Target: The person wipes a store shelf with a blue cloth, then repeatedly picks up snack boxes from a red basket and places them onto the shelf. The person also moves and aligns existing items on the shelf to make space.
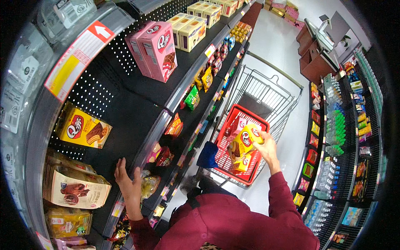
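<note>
My right hand [268, 150] grips the upper right end of a yellow box of chocolate-coated snack cakes [245, 140], held tilted over a red plastic shopping basket [229, 176]. Part of another yellow box [242, 164] and a pink box [236, 126] show inside the basket, partly covered by the held one. The basket sits in a wire shopping cart [275, 90]. To the left, my left hand [129, 187] is at the front edge of a black shelf [134, 125], fingers apart, holding nothing. Deeper on that shelf stands a similar yellow box [84, 128].
Pink snack boxes [157, 51] and cream-coloured boxes [190, 31] stand farther along the shelf. Bagged croissants [78, 189] lie near my left hand. Bottles [334, 131] line the shelving across the aisle. A brown counter [315, 53] stands at the far end.
</note>
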Motion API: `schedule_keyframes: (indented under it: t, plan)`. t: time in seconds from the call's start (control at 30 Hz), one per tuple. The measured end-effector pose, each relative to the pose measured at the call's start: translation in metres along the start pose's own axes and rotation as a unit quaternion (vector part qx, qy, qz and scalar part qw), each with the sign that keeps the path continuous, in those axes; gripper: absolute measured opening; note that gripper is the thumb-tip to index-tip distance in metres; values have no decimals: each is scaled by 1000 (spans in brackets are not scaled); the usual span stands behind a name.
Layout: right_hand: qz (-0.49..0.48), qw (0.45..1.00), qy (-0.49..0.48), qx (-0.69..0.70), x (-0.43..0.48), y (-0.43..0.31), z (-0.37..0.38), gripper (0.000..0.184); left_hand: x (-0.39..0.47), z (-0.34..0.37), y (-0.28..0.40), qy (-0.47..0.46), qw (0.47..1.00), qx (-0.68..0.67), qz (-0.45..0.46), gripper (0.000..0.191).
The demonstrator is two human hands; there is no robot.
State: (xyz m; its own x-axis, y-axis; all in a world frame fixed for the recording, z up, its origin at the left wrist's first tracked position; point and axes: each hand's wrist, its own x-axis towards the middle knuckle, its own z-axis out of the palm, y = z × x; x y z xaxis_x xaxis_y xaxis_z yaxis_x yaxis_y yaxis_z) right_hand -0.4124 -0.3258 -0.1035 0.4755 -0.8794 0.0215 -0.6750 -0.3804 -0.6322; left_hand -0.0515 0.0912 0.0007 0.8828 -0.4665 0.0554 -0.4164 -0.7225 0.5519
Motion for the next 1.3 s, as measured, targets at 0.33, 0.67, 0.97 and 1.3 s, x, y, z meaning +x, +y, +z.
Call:
schedule_keyframes:
  t: [0.33, 0.67, 0.97, 1.3]
  plan:
    - [-126, 884, -268, 361, 14, -215, -61, 58, -18, 32, 77, -221, 928, -254, 157, 93]
    - [-289, 801, -370, 372, 3, -364, -8, 88, -35, 3, 44, -148, 947, -283, 35, 81]
    - [-432, 776, -371, 271, 0, -423, 100, 66, 8, -40, -5, 136, 962, -236, 23, 56]
    - [-361, 770, -430, 303, 28, -458, 200, 77, 61, -29, -34, 220, 959, -179, 11, 63]
